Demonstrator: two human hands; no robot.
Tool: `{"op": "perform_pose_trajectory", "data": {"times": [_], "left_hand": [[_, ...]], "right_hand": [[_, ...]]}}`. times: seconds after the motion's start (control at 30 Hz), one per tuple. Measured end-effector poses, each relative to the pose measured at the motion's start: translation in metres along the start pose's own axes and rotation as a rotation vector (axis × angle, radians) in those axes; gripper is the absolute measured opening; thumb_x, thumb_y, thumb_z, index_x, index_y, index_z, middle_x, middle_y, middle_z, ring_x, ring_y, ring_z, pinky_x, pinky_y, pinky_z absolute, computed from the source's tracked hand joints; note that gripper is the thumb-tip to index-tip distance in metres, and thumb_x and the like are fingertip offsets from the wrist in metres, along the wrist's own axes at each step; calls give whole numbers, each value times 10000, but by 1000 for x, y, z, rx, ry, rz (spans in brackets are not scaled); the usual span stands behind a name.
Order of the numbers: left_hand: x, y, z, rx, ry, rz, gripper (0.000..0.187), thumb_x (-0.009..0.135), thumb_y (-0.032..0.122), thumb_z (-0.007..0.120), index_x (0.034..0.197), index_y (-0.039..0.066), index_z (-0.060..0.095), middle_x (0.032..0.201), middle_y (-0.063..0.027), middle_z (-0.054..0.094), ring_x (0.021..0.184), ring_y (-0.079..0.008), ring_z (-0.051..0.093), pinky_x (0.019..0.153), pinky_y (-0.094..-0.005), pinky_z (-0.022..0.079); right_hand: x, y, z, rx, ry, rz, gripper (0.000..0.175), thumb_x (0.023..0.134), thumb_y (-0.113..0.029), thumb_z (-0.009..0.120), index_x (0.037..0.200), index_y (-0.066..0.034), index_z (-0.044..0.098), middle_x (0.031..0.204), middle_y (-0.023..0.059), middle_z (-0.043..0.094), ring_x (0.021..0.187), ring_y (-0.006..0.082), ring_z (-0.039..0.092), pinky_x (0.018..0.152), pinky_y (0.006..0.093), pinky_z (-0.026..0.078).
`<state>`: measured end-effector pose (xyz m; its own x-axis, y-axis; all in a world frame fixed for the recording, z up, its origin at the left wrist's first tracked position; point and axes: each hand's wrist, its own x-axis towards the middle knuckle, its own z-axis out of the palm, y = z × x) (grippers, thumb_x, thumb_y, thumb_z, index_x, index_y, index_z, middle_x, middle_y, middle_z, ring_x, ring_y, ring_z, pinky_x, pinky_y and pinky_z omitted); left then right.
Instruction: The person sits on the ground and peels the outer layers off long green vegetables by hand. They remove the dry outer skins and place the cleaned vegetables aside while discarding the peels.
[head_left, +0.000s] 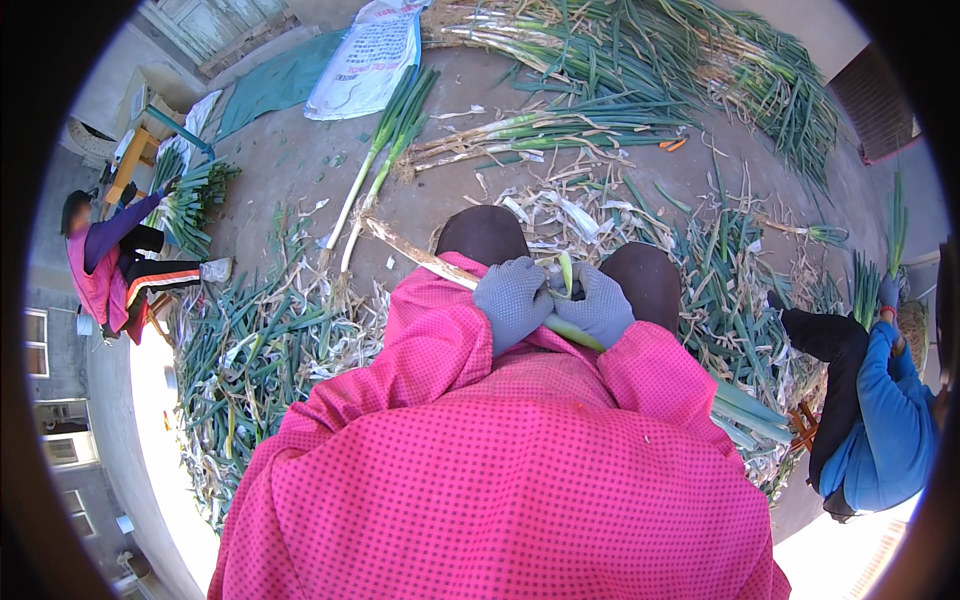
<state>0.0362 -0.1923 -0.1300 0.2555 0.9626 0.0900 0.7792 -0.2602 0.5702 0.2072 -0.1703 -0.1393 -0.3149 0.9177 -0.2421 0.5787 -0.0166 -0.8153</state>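
Observation:
My left hand (513, 302), in a grey dotted glove, is closed around a long green onion (424, 257) lying across my lap. Its rooted, brownish-white end points to the upper left. The green leaves (750, 414) come out beyond my right sleeve. My right hand (598, 306), gloved alike, sits close beside the left and has its fingers curled on a pale green outer leaf (565, 271) of that onion. The fingertips of both hands are partly hidden. On the ground past my left knee lie a few green onions (373, 163) with white stems.
Heaps of leaf trimmings (262, 337) and peelings (727, 300) flank me. Ahead lie loose green onions (540, 135) and a large pile (675, 52), near a printed woven sack (367, 64). One person (109, 255) handles onions at left; another (877, 405) sits at right holding one.

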Motion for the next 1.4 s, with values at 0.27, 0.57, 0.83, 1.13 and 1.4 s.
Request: {"op": "perform_pose_trajectory", "data": {"times": [0.27, 0.57, 0.83, 1.13, 1.4], "left_hand": [[-2, -17, 3, -220, 214, 18, 105, 781, 117, 585, 802, 15, 575, 783, -157, 538, 719, -338, 566, 659, -390, 465], [-8, -39, -44, -1127, 99, -314, 157, 906, 133, 529, 955, -16, 544, 934, -139, 636, 858, -219, 634, 765, -312, 509], [-15, -78, -98, -1359, 349, -259, 232, 928, 181, 512, 1035, -24, 491, 962, -162, 599, 923, -286, 622, 881, -423, 500], [-29, -129, -167, -1237, 574, -223, 249, 920, 159, 503, 1056, -48, 483, 1005, -184, 597, 922, -292, 620, 861, -394, 491], [-41, -193, -211, -1029, 681, -322, 206, 916, 148, 501, 1027, -22, 538, 968, -139, 622, 872, -208, 605, 818, -338, 490]], "right_hand": [[-4, -8, -7, -46, -58, 39, 434, 726, -394, 705, 974, -51, 612, 848, 134, 653, 806, 264, 651, 723, 339, 501], [-7, -7, -4, -131, -45, -92, 402, 769, -375, 666, 1062, -103, 634, 905, 133, 636, 827, 292, 633, 748, 363, 495], [-15, -25, -1, -397, -208, -266, 487, 748, -437, 671, 1178, -220, 596, 1034, 105, 586, 873, 325, 629, 790, 410, 513], [-16, -23, 3, -453, -169, -226, 477, 746, -468, 665, 1130, -189, 626, 962, 117, 612, 818, 320, 634, 732, 421, 509], [-15, -21, 3, -409, -158, -247, 449, 739, -445, 681, 1100, -181, 641, 940, 105, 622, 804, 312, 639, 722, 411, 513]]}}
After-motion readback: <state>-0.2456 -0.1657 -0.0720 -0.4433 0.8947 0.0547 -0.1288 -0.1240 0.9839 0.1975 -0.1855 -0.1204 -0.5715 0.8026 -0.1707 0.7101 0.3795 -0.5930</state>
